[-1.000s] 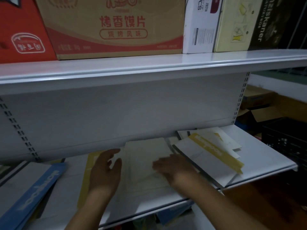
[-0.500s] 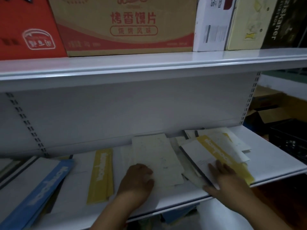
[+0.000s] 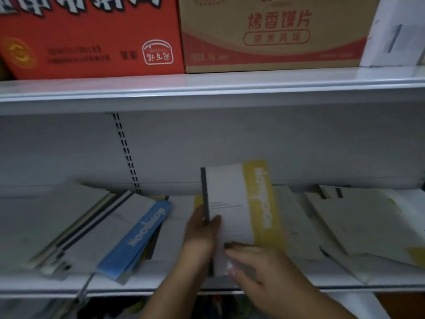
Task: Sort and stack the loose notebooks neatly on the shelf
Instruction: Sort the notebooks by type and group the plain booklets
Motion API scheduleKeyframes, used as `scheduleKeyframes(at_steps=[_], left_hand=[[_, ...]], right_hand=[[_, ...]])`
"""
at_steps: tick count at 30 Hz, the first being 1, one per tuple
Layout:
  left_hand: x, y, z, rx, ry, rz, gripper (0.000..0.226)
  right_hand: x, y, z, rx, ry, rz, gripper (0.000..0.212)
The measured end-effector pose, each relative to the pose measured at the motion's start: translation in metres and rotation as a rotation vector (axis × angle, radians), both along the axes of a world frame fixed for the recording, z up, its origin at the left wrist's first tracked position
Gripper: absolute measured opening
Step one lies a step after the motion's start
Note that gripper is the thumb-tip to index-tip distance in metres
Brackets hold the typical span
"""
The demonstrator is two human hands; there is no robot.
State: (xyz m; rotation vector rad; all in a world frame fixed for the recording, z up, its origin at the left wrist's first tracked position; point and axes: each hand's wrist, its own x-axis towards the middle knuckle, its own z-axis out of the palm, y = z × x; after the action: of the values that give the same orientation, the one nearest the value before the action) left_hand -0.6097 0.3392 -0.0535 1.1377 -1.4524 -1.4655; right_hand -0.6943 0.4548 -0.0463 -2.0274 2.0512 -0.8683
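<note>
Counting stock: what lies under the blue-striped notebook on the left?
Only edges of further notebooks stick out beneath the blue-striped notebook; their covers and number are hidden.

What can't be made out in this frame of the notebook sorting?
All in the head view:
yellow-banded notebook: lower edge hidden by the right hand; band lettering blurred.
left hand: fingers hidden behind the notebook's spine.
right-side pile: count unclear, blurred and cut off by the frame's right edge.
white box: cut off at top and right edges.
Below the shelf: too dark and blurred.
</note>
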Motion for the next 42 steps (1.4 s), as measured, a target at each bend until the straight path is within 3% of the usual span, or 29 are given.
scheduleKeyframes(at_steps=[2,5,6,8,10,12,14,17,21,23,27,30,35,38,40,42], left_hand=[[0.023,-0.03,-0.002,-0.068,-0.122,0.085,0.026],[0.043,-0.058,-0.012,-0.225,-0.412,0.109,0.057],[0.046,-0.061,-0.014,-0.272,-0.488,0.111,0.067],[0.046,-0.069,-0.025,-0.367,-0.681,0.098,0.083],[0.041,-0.073,-0.031,-0.422,-0.934,0.012,0.082],[0.031,-0.072,-0.036,-0.448,-1.044,-0.005,0.068],[0.021,-0.062,-0.033,-0.528,-0.899,-0.014,0.054],[0.008,-0.047,-0.031,-0.493,-0.621,-0.138,0.041],[-0.001,-0.047,-0.051,-0.538,-0.904,-0.57,0.062],[0.001,-0.052,-0.06,-0.552,-0.971,-0.579,0.063],[0.008,-0.059,-0.065,-0.583,-0.947,-0.413,0.05],[0.009,-0.055,-0.066,-0.61,-0.95,-0.389,0.052],[0.007,-0.057,-0.067,-0.627,-0.984,-0.37,0.05],[0.004,-0.057,-0.063,-0.613,-1.016,-0.389,0.048],[0.003,-0.057,-0.061,-0.611,-1.016,-0.398,0.049],[0.003,-0.055,-0.059,-0.602,-1.026,-0.404,0.048]], right_hand=[[-0.016,-0.002,-0.017,0.069,-0.146,-0.034,0.041],[-0.074,0.002,-0.045,-0.096,-0.075,-0.406,0.051],[-0.1,0.007,-0.052,-0.066,-0.022,-0.557,0.057],[-0.145,0.021,-0.06,0.222,0.046,-0.817,0.07],[-0.17,0.035,-0.065,0.396,0.065,-0.916,0.08],[-0.179,0.04,-0.069,0.412,0.093,-0.907,0.075],[-0.178,0.042,-0.064,0.402,0.107,-0.855,0.06],[-0.178,0.054,-0.053,0.032,0.214,-0.765,0.069],[-0.171,0.066,-0.042,-0.331,0.23,-0.702,0.043],[-0.164,0.056,-0.034,-0.413,0.176,-0.557,0.038],[-0.15,0.031,-0.068,-0.269,0.163,-0.26,0.031],[-0.147,0.019,-0.094,-0.112,0.027,-0.196,0.035],[-0.136,0.015,-0.067,0.171,0.037,-0.202,0.065],[-0.152,0.025,-0.058,0.047,0.14,-0.499,0.057],[-0.177,0.043,-0.054,0.218,0.16,-0.888,0.06],[-0.196,0.062,-0.058,0.448,0.081,-1.045,0.065]])
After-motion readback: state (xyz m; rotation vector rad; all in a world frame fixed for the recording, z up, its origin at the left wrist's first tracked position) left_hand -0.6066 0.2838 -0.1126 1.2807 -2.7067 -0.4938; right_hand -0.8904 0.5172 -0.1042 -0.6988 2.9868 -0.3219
